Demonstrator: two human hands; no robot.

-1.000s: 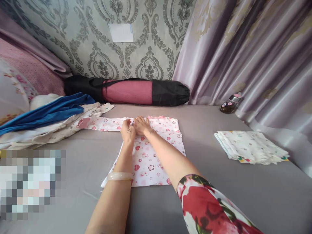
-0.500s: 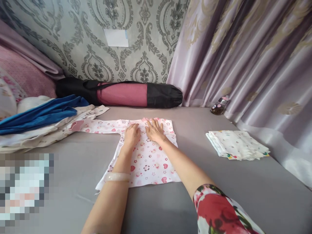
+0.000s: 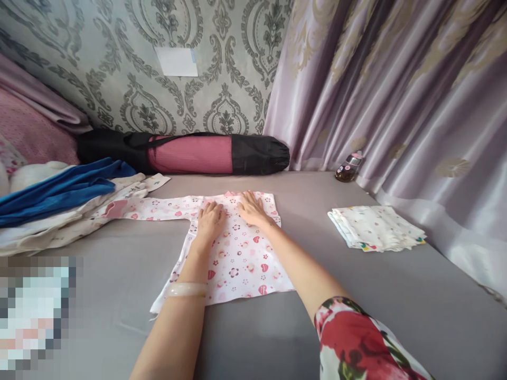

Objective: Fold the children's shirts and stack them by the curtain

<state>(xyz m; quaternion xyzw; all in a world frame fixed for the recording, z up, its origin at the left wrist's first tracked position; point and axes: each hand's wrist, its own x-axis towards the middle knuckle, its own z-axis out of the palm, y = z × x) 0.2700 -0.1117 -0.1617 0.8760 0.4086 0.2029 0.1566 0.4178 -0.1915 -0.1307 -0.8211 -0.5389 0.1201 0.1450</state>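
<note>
A white long-sleeved child's top with pink hearts and flowers lies flat on the grey bed sheet. One sleeve stretches out to the left, ending in a pink cuff; no sleeve sticks out on the right. My left hand rests on the upper left of the top, fingers spread over the cloth. Near the collar, my right hand presses down with its fingers apart. Both palms hide parts of the upper front. Neither hand grips anything.
Several loose clothes, with a blue garment uppermost, lie at the left by the cuff. A black and pink rolled bag lies along the wall. A folded patterned cloth stack and a bottle are at the right, beside the curtain.
My left hand's fingers have spread flatter on the top, and my right hand has turned slightly near the collar. The whole view has shifted a little to the right.
</note>
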